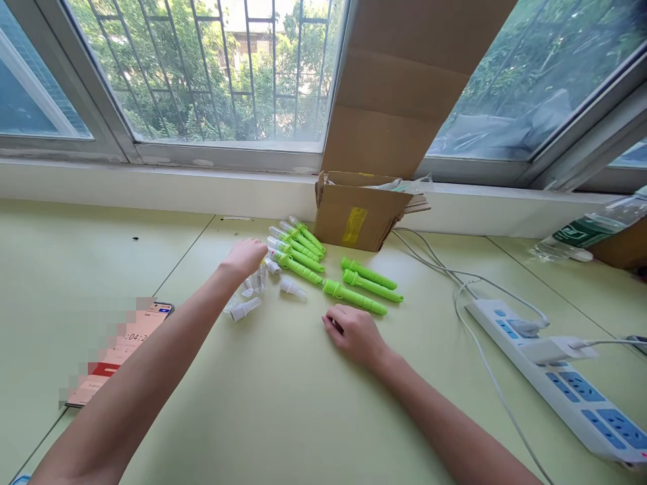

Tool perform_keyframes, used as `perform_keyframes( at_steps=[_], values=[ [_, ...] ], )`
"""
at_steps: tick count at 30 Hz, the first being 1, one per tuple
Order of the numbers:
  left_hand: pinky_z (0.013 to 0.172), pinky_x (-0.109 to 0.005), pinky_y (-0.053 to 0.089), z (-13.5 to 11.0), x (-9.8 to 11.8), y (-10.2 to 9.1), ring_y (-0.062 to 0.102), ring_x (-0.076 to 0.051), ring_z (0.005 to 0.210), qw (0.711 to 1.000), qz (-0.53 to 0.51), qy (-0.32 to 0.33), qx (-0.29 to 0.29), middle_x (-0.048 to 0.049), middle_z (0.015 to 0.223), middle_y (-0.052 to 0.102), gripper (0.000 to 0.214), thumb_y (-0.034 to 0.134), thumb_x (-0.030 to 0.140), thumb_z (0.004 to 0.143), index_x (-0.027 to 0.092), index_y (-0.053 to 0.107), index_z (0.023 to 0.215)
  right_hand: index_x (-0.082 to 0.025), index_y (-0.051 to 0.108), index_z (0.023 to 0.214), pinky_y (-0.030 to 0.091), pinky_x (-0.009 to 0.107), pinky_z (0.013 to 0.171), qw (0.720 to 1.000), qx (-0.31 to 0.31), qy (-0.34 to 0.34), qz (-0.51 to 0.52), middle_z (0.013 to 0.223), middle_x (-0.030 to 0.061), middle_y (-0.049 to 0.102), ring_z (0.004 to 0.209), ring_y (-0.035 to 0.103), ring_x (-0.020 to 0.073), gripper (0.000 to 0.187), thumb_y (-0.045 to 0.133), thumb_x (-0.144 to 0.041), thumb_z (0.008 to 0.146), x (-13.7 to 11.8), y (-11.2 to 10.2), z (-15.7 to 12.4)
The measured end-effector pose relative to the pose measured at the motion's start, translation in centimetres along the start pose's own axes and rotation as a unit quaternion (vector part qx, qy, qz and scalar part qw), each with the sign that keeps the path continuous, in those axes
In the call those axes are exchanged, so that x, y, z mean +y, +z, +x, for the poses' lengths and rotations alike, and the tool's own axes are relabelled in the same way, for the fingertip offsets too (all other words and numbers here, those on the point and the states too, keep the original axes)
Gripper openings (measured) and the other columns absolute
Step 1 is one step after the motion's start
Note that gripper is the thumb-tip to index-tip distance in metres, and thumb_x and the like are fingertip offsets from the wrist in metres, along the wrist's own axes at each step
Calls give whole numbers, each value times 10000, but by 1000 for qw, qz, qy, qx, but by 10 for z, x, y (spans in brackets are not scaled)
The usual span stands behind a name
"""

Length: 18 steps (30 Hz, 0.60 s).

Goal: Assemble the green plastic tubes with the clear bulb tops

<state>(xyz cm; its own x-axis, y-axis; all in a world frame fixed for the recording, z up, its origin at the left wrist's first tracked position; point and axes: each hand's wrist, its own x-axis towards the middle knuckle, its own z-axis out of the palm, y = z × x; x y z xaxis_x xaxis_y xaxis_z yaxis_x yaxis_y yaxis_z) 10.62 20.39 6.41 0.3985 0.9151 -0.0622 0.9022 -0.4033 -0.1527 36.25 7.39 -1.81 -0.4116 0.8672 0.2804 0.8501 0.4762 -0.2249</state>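
My left hand (246, 256) reaches over a small cluster of clear plastic caps (246, 300), its fingers curled down and hidden from me, at the end of a row of assembled green pens (298, 252). My right hand (354, 333) rests knuckles-up on the pale green table (283, 404), fingers curled under, just below three loose green pen barrels (364, 286). Whether either hand holds anything stays hidden.
An open cardboard box (356, 215) stands against the window sill behind the pens. A white power strip (561, 380) with plugs and cables lies at the right. A phone (121, 350) lies at the left, a plastic bottle (591, 232) at the far right.
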Motion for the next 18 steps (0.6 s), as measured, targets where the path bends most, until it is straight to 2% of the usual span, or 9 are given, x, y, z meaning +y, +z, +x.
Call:
perform_keyframes(
  at_steps=[11, 18],
  values=[
    [652, -284, 395, -2, -4, 1, 592, -196, 777, 1000, -26, 4, -6, -88, 885, 663, 274, 484, 38, 684, 199, 653, 828, -185, 500, 674, 254, 265, 560, 1000, 9, -6, 0, 659, 14, 561, 605, 466, 121, 257, 406, -260, 901, 1, 0, -1],
    [609, -268, 392, -9, -8, -12, 586, -203, 813, 999, -52, 3, 0, -82, 889, 644, 184, 494, 97, 726, 192, 625, 814, -187, 501, 674, 257, 264, 562, 1000, 9, -7, 2, 657, 17, 566, 604, 470, 124, 255, 402, -254, 899, 0, 0, 0]
  ],
)
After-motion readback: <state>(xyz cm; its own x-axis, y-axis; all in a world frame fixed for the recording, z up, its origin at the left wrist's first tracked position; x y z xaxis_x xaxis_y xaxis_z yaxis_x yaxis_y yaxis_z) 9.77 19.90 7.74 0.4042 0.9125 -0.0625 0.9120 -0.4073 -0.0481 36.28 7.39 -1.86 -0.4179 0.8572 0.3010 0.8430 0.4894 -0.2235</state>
